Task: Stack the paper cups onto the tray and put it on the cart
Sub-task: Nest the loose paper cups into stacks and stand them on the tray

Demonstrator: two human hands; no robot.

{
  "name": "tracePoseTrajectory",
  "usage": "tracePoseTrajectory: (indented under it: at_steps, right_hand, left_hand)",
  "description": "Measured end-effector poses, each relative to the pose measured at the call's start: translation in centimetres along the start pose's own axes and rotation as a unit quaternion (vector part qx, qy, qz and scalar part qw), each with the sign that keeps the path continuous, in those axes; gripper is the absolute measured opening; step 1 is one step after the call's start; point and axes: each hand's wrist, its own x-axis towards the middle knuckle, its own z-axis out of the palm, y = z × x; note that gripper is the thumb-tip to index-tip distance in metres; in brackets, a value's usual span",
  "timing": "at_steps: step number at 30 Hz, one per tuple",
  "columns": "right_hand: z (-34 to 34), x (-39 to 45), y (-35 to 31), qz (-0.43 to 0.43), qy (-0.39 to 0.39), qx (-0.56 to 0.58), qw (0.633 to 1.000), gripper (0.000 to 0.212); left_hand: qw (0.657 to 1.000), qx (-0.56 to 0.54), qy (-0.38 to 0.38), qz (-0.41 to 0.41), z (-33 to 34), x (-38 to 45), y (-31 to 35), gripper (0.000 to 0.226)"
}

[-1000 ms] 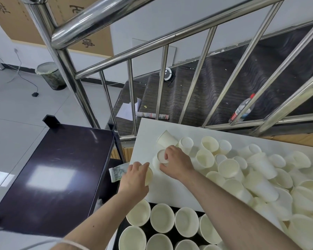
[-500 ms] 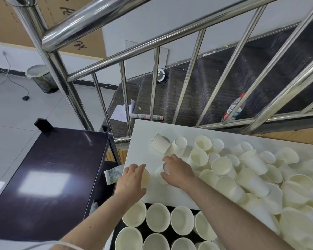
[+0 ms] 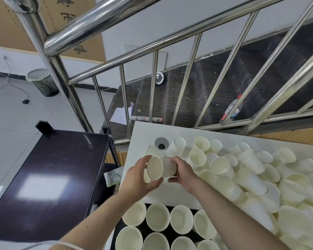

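Both your hands have come up off the bench [image 3: 170, 193] since a moment ago; then they lay low near its left edge, each on a separate paper cup, and now they meet just above that same edge with a paper cup [image 3: 160, 168] lying on its side between them, mouth turned to the left; a cable port [image 3: 161, 143] near the bench's far left corner, covered before, now shows; by my reading you are nesting the two picked cups into one stack, so the stacking step is under way and the carry to the cart [image 3: 49, 177] is not yet begun.

Your left hand [image 3: 138, 179] grasps the cup at its rim, thumb below and fingers curled over the top; your right hand [image 3: 183, 173] grips the base end, fingers wrapped round it; both forearms reach in from the near side; the tray [image 3: 170, 236] sits at the bench's near edge holding upright cups, while the loose pile [image 3: 251, 177] spreads toward the right edge.
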Motion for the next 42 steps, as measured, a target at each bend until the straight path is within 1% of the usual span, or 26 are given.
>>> tracePoseTrajectory:
  at_steps: [1,2,4,5,7,8,10,11,15,18,22,26,28,30,32,33,35,36,37,39,40,42]
  right_hand:
    - [0.0,0.0,0.1,-0.028,0.018,-0.058,0.998,0.029]
    - [0.0,0.0,0.3,-0.076,0.044,-0.125,0.988,0.030]
    - [-0.1,-0.2,0.8,-0.197,0.098,-0.221,0.950,0.033]
    - [-0.1,-0.6,0.9,-0.244,0.109,-0.236,0.934,0.029]
    - [-0.1,-1.1,1.1,-0.294,0.090,-0.267,0.913,0.019]
    - [0.0,-1.2,1.2,-0.299,0.073,-0.297,0.904,0.021]
    - [0.1,-1.3,1.5,-0.281,0.047,-0.351,0.892,0.024]
    - [0.1,-1.1,1.6,-0.268,0.043,-0.362,0.892,0.024]
    - [-0.5,-0.6,2.1,-0.217,0.086,-0.362,0.902,0.029]
    - [-1.4,-0.3,2.8,-0.171,0.106,-0.393,0.898,0.028]
    - [-1.9,-0.1,3.5,-0.126,0.083,-0.449,0.880,0.033]
    - [-1.7,0.0,3.9,-0.107,0.069,-0.471,0.873,0.039]
    - [-1.6,-0.1,3.9,-0.100,0.070,-0.501,0.857,0.038]
    - [-1.5,-0.4,3.9,-0.100,0.071,-0.552,0.825,0.042]
    - [-1.2,-0.9,3.8,-0.123,0.073,-0.596,0.790,0.056]
    - [-1.0,-1.1,3.8,-0.141,0.072,-0.607,0.779,0.065]
    - [-0.5,-1.5,3.9,-0.166,0.059,-0.619,0.766,0.079]
    - [-0.3,-1.6,4.0,-0.168,0.048,-0.626,0.760,0.082]
    - [-0.2,-1.6,4.0,-0.165,0.037,-0.635,0.753,0.082]
    - [0.0,-1.8,4.1,-0.162,0.026,-0.652,0.740,0.074]
    - [0.0,-1.9,4.2,-0.166,0.027,-0.652,0.739,0.071]
    - [-0.2,-2.2,4.1,-0.178,0.039,-0.637,0.749,0.067]
  left_hand:
    - [1.000,0.004,0.006,0.005,0.1,0.0,-0.1,0.073]
    - [1.000,0.016,0.013,0.013,0.1,0.0,-0.1,0.071]
    - [0.998,0.057,0.022,0.026,0.3,0.2,-0.2,0.071]
    - [0.996,0.083,0.022,0.031,0.3,0.2,-0.1,0.071]
    - [0.992,0.121,0.014,0.036,0.5,0.3,0.0,0.071]
    - [0.991,0.132,0.007,0.037,0.6,0.3,0.1,0.071]
    - [0.989,0.145,-0.008,0.039,0.9,0.3,0.3,0.072]
    - [0.987,0.153,-0.017,0.037,1.0,0.2,0.4,0.074]
    - [0.978,0.199,-0.057,0.001,1.1,-0.1,0.2,0.088]
    - [0.970,0.228,-0.075,-0.045,0.6,-0.1,-0.3,0.094]
    - [0.959,0.245,-0.107,-0.094,0.3,-0.1,-0.6,0.092]
    - [0.954,0.248,-0.125,-0.111,0.4,-0.2,-0.6,0.082]
    - [0.955,0.246,-0.124,-0.110,0.4,-0.3,-0.6,0.076]
    - [0.957,0.242,-0.118,-0.108,0.3,-0.3,-0.5,0.073]
    - [0.960,0.237,-0.105,-0.105,0.1,-0.5,-0.3,0.072]
    - [0.962,0.233,-0.098,-0.104,0.0,-0.7,-0.1,0.072]
    - [0.965,0.228,-0.085,-0.098,-0.4,-1.1,0.3,0.070]
    - [0.966,0.228,-0.077,-0.094,-0.6,-1.3,0.6,0.069]
    - [0.968,0.225,-0.068,-0.090,-0.9,-1.5,0.8,0.068]
    - [0.972,0.216,-0.046,-0.082,-1.3,-2.0,1.3,0.067]
    - [0.974,0.212,-0.035,-0.077,-1.6,-2.3,1.6,0.067]
    - [0.978,0.195,-0.015,-0.066,-2.2,-2.9,1.9,0.068]
